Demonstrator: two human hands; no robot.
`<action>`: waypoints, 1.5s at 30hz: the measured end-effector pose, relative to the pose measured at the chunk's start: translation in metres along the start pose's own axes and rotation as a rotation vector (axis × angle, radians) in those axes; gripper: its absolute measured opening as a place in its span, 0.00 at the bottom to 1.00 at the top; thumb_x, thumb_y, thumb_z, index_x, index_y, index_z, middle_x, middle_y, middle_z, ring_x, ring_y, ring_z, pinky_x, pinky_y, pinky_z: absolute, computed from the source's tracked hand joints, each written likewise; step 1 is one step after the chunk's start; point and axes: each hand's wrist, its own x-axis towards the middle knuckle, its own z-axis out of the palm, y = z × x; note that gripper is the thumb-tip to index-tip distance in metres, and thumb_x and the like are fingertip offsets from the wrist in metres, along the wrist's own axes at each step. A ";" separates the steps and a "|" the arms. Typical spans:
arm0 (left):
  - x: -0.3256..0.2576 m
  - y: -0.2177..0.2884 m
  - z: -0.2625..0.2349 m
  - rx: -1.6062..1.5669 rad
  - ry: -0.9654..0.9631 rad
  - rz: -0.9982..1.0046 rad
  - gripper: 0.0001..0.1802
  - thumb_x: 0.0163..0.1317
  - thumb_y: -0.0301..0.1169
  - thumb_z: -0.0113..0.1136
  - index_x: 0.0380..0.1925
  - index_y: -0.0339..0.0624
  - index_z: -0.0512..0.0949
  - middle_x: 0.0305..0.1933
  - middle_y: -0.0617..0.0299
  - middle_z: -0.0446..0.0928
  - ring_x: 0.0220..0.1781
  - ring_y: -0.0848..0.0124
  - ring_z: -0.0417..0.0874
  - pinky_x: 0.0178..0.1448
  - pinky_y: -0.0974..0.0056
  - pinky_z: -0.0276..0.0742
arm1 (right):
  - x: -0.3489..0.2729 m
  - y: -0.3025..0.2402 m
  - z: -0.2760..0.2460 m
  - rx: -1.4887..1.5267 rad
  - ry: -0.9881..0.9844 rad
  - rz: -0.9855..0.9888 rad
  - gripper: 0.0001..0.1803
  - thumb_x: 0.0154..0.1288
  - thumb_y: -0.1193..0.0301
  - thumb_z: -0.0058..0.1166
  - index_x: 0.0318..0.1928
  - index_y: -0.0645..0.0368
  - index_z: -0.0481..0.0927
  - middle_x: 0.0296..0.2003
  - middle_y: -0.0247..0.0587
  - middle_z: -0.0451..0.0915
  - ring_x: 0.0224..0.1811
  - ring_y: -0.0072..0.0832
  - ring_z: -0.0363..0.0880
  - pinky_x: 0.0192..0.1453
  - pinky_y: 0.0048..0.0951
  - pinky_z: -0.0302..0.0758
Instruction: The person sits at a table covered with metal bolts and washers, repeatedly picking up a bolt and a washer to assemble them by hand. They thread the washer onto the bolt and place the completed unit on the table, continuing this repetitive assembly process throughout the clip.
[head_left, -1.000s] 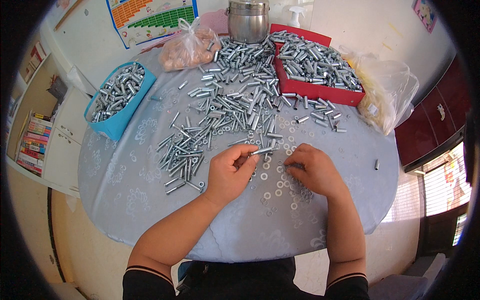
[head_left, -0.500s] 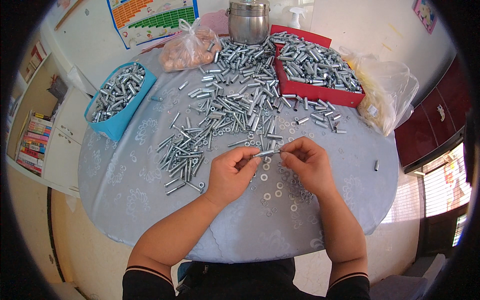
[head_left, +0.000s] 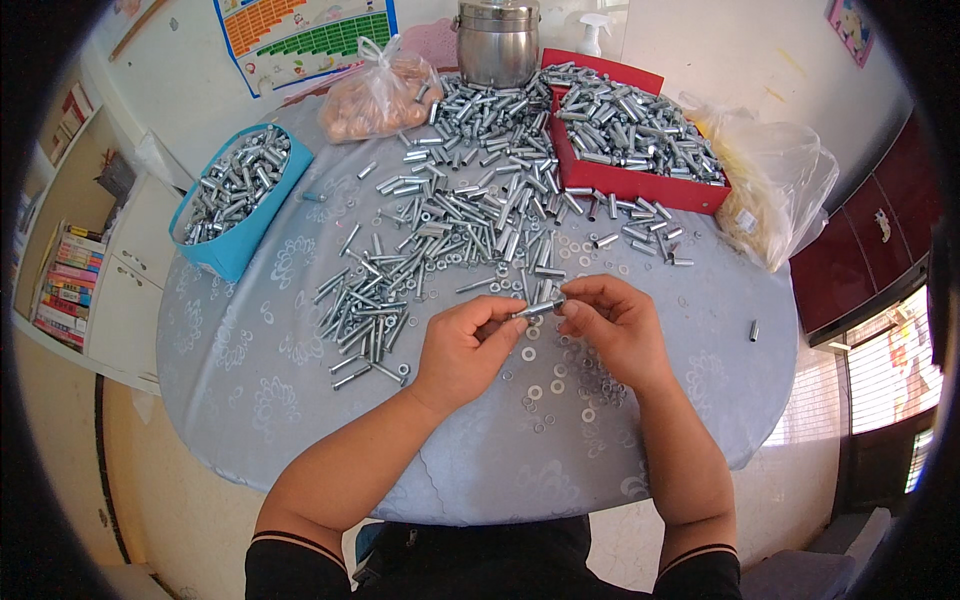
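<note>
My left hand [head_left: 465, 350] pinches one end of a short silver bolt [head_left: 538, 308] held level above the table. My right hand [head_left: 612, 325] has its fingertips closed on the bolt's other end. Under both hands several small silver washers [head_left: 548, 385] lie scattered on the pale blue tablecloth [head_left: 250, 380]. A big spread of loose silver bolts and sleeves [head_left: 460, 220] lies just beyond my hands.
A blue tray [head_left: 235, 195] of bolts sits at the far left and a red tray [head_left: 635, 140] heaped with bolts at the far right. A steel pot [head_left: 497, 40], a tied bag [head_left: 375, 95] and a clear plastic bag [head_left: 775, 195] stand around them. One stray sleeve [head_left: 753, 330] lies right.
My right hand lifted off the washers on the cloth and came up to the bolt in my left hand; both hands now meet on it slightly higher.
</note>
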 end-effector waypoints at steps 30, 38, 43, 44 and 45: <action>0.001 0.003 0.001 -0.018 0.012 -0.037 0.10 0.60 0.23 0.62 0.43 0.35 0.81 0.31 0.63 0.83 0.29 0.82 0.79 0.33 0.74 0.75 | 0.002 0.001 -0.011 -0.282 0.069 -0.029 0.05 0.59 0.77 0.62 0.36 0.63 0.80 0.28 0.30 0.80 0.27 0.14 0.74 0.32 0.20 0.73; 0.000 0.000 0.001 -0.007 0.009 -0.020 0.10 0.60 0.23 0.62 0.43 0.35 0.81 0.31 0.63 0.83 0.29 0.82 0.79 0.34 0.75 0.75 | -0.001 0.001 -0.006 -0.143 0.015 -0.021 0.05 0.60 0.79 0.62 0.37 0.64 0.81 0.28 0.29 0.80 0.28 0.14 0.75 0.33 0.18 0.72; 0.000 -0.001 0.000 -0.067 0.013 -0.052 0.10 0.61 0.23 0.62 0.43 0.34 0.81 0.32 0.63 0.83 0.29 0.82 0.79 0.33 0.75 0.75 | -0.001 0.003 -0.007 -0.201 0.007 -0.030 0.05 0.60 0.79 0.62 0.37 0.64 0.81 0.28 0.30 0.80 0.29 0.15 0.76 0.33 0.18 0.72; 0.000 -0.001 0.000 -0.071 0.011 -0.054 0.10 0.61 0.23 0.62 0.43 0.34 0.81 0.32 0.63 0.83 0.29 0.82 0.79 0.33 0.75 0.75 | -0.001 0.002 -0.006 -0.182 0.008 -0.027 0.05 0.60 0.78 0.62 0.37 0.64 0.80 0.28 0.30 0.80 0.29 0.15 0.75 0.33 0.18 0.72; 0.000 -0.001 0.000 -0.070 0.004 -0.056 0.10 0.61 0.23 0.62 0.43 0.34 0.81 0.32 0.63 0.83 0.29 0.82 0.80 0.33 0.75 0.75 | -0.001 0.000 -0.006 -0.164 0.009 -0.023 0.05 0.60 0.78 0.62 0.37 0.65 0.80 0.28 0.30 0.80 0.29 0.15 0.75 0.33 0.18 0.72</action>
